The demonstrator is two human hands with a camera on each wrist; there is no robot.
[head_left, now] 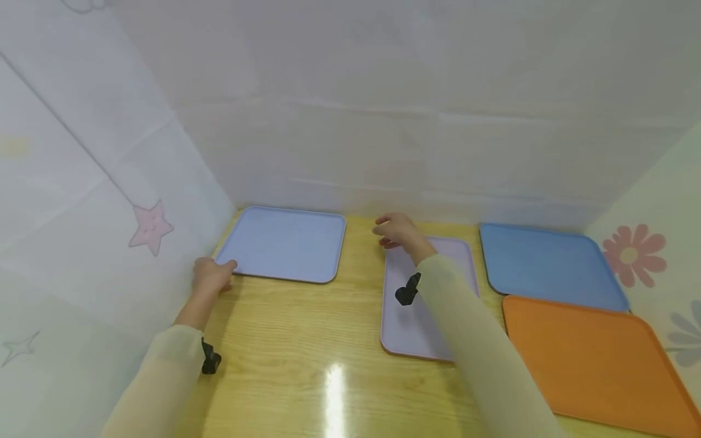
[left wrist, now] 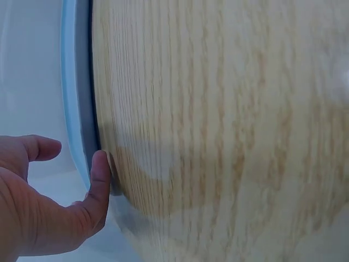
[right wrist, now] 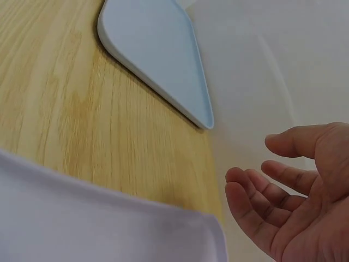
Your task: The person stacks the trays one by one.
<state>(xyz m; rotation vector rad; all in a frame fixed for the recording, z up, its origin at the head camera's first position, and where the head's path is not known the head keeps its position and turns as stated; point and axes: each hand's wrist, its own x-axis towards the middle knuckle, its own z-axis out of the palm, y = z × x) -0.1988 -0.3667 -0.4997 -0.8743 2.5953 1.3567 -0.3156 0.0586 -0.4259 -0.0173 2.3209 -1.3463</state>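
Observation:
My left hand (head_left: 210,277) is at the front left corner of a light blue tray (head_left: 285,243). In the left wrist view one fingertip touches the outer side of the tray's rim (left wrist: 84,93), while another finger is held above the tray, with a gap between the two. My right hand (head_left: 400,231) is over the far left corner of a lavender tray (head_left: 402,322). Its fingers are loosely bent and hold nothing in the right wrist view, where the hand (right wrist: 305,202) appears beyond that tray's corner.
To the right, a blue tray (head_left: 547,264) lies behind an orange tray (head_left: 602,365), their edges close together. All rest on a wood-grain table (head_left: 285,340). White sheets with printed stars and flowers surround the table at the back (head_left: 350,121) and both sides.

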